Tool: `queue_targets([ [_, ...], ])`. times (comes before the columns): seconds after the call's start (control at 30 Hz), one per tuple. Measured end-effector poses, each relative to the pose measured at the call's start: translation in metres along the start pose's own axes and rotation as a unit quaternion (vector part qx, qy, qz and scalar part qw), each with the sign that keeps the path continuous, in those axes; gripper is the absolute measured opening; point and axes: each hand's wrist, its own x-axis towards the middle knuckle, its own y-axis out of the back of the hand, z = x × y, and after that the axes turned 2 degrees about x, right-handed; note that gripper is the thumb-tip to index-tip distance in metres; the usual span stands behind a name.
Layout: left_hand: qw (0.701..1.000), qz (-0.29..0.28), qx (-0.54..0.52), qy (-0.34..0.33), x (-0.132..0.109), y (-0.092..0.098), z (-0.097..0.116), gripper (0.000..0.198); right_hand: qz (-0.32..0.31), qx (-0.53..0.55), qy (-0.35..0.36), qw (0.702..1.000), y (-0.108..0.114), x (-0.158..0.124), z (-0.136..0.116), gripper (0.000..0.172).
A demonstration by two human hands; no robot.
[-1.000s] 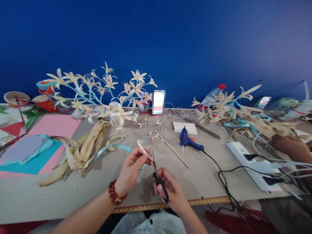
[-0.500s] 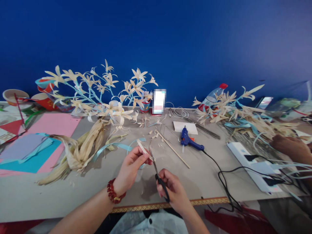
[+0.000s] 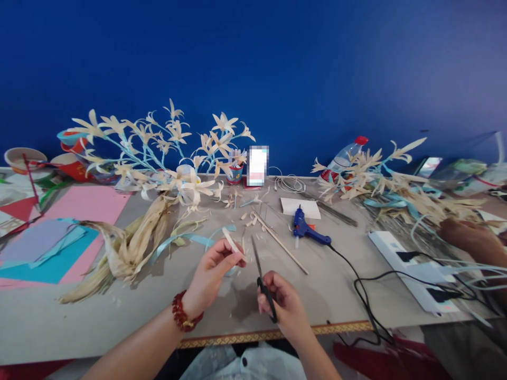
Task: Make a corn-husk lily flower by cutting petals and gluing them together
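Lighting: moderate and even, source outside my view. The blue wall (image 3: 237,63) reads dark at centre, paler and purplish at right. I note soft shadow on the table (image 3: 130,322) between my left hand (image 3: 214,266) and right hand (image 3: 283,303). The upright screen (image 3: 257,166) glows white, pixelated. Definition softens and stretches toward the 2 side edges.

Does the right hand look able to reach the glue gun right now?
Probably: only a thin stick lies between the right hand and the glue gun, though the held scissors might hinder its grip.
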Motion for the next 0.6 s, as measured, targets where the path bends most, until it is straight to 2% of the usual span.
queue_targets([
  [0.13, 1.000, -0.002, 0.004, -0.007, -0.001, 0.001, -0.002, 0.007, 0.049, 0.035, 0.080, 0.995, -0.015, 0.011, -0.013, 0.035],
  [0.3, 0.999, -0.031, 0.007, -0.007, -0.002, 0.000, -0.002, 0.008, 0.096, 0.071, 0.091, 0.989, -0.031, 0.025, -0.028, 0.038],
  [0.37, 1.000, -0.025, 0.008, -0.002, -0.002, 0.000, 0.001, 0.007, 0.075, 0.079, 0.080, 0.991, -0.031, 0.026, -0.029, 0.040],
  [0.5, 0.999, -0.016, -0.031, 0.016, 0.001, 0.001, 0.007, 0.008, -0.020, 0.078, 0.018, 0.997, -0.018, 0.019, -0.023, 0.038],
  [0.6, 0.996, -0.028, -0.069, 0.040, 0.002, 0.000, 0.009, 0.007, -0.028, 0.067, -0.002, 0.997, -0.006, 0.013, -0.019, 0.041],
])
